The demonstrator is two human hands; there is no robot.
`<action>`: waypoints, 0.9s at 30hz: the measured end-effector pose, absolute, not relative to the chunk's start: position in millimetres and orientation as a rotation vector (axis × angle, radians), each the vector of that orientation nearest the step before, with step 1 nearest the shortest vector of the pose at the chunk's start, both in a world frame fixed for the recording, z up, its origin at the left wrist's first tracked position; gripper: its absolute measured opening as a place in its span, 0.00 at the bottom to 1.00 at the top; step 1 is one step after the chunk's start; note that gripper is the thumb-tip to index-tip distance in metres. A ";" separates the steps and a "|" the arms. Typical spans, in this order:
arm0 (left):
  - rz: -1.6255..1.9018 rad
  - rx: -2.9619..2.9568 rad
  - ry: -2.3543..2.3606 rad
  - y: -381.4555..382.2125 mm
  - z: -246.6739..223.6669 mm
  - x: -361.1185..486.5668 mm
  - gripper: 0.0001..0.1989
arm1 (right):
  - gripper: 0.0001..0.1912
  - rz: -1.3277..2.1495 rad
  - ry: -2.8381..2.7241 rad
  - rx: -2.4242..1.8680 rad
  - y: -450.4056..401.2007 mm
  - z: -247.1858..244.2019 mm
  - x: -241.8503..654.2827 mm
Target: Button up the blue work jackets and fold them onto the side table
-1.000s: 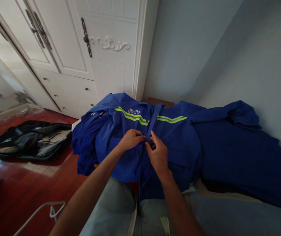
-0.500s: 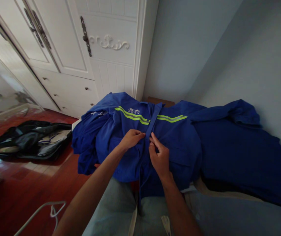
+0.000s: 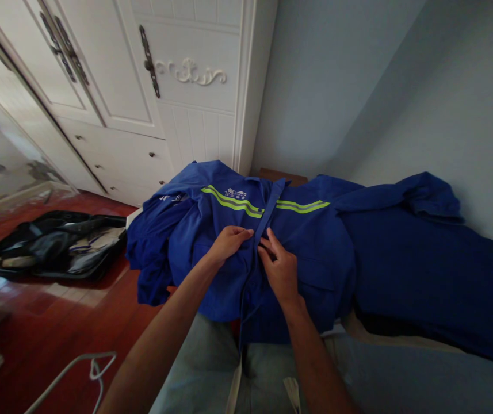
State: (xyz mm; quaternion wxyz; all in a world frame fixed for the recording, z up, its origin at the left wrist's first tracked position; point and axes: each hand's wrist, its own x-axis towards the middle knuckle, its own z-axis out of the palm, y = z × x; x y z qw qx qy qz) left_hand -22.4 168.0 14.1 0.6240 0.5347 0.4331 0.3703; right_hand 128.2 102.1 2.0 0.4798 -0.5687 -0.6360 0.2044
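Observation:
A blue work jacket (image 3: 315, 247) with yellow-green reflective stripes and a white chest print lies spread out, collar away from me, its lower part over my lap. My left hand (image 3: 231, 242) pinches the edge of its front opening just below the stripe. Close by on the other side of the button placket (image 3: 267, 218), my right hand (image 3: 279, 265) has its thumb and fingers closed on the placket edge. A dark snap or button shows at the stripe, above my hands. Whether a button lies between my fingertips is hidden.
More dark blue clothing (image 3: 427, 270) lies to the right, and another bundled blue garment (image 3: 153, 253) to the left. An open black suitcase (image 3: 52, 270) sits on the red wooden floor (image 3: 117, 322). Behind stand a white wardrobe (image 3: 203, 132) and a grey wall (image 3: 328, 86). A white hanger-like frame (image 3: 67, 368) is at lower left.
My right hand has shifted slightly, its fingers spreading a little around the placket. The placket's lower part has swung slightly left. My left hand stays nearly in place.

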 end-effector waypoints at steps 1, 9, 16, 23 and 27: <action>0.857 1.254 1.001 168.2 12.3 -22.6 0.23 | 0.28 0.490 -1.553 -1.390 103.0 0.7 127.8; 0.850 1.499 0.980 175.1 2.0 -28.5 0.20 | 0.27 0.343 -1.605 -1.283 110.3 -11.2 126.2; 0.834 1.875 1.082 168.9 13.6 -30.0 0.14 | 0.28 0.197 -1.689 -1.269 118.2 -9.9 125.3; 0.790 1.973 1.033 163.4 18.0 -34.3 0.06 | 0.28 0.184 -1.804 -1.238 123.5 -8.2 130.9; 0.849 1.950 0.997 164.0 13.7 -33.9 0.05 | 0.33 0.200 -1.901 -1.229 129.6 -8.2 134.3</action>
